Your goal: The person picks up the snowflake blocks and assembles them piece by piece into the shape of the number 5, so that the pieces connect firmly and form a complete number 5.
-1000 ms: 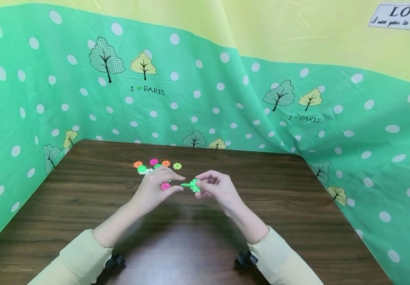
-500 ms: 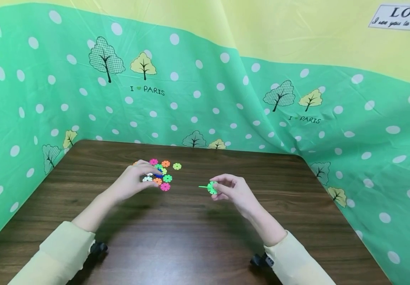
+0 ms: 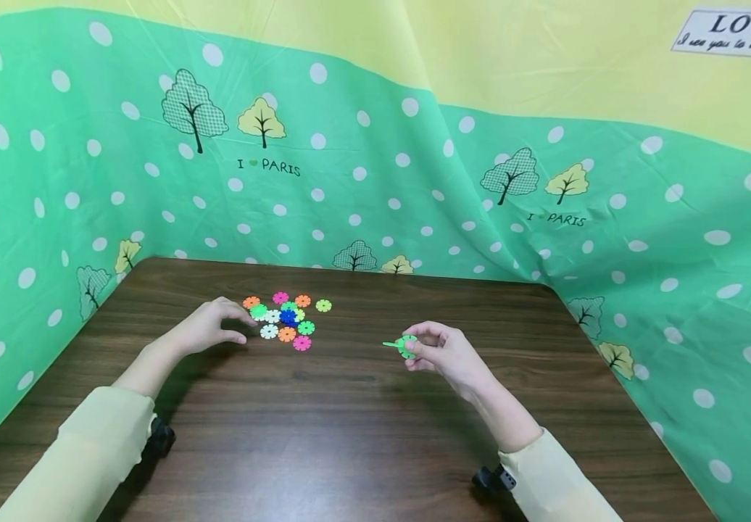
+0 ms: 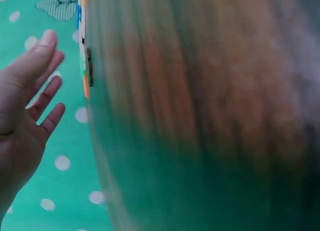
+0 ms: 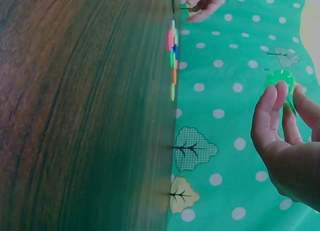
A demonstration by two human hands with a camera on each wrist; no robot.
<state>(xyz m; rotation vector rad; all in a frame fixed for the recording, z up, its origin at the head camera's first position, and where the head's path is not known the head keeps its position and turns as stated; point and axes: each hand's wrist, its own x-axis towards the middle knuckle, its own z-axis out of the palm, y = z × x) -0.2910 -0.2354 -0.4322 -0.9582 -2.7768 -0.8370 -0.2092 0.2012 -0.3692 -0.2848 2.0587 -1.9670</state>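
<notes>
right hand [image 3: 447, 355]: raised over the right half of the dark wood counter [image 3: 349, 435]. grip closed in a pinch, thumb against fingers, grasping a bright green notched disc [image 3: 404, 346]. a thin green piece [image 3: 389, 344] juts from that disc toward the left hand's side; right wrist view shows green edge-on as well, below the disc's face, between thumb and fingers.

left hand [image 3: 209, 328]: at the left side of the loose discs. grip released, nothing grasped; thumb and fingers stand apart, plain in the left wrist view. fingertips just beside the nearest white disc [image 3: 269, 331]; contact, cannot tell.

loose discs: a cluster left of centre, toward the far edge of the counter, well apart from the right hand. some overlap. colours: white, orange, green, yellow-green, pink, blue. blue disc [image 3: 288, 317] about the middle of the group. pink disc [image 3: 301, 344] nearest the wearer. yellow-green disc [image 3: 324, 306] at the right end, a little apart. left wrist view gives the cluster edge-on only, with a thin brown piece [image 4: 90, 67] beside it.

surroundings: pale sleeves on both arms, a black device [image 3: 162, 436] at the left wrist, another at the right. behind the counter, green cloth [image 3: 375, 196] with white dots and printed trees, yellow above.
</notes>
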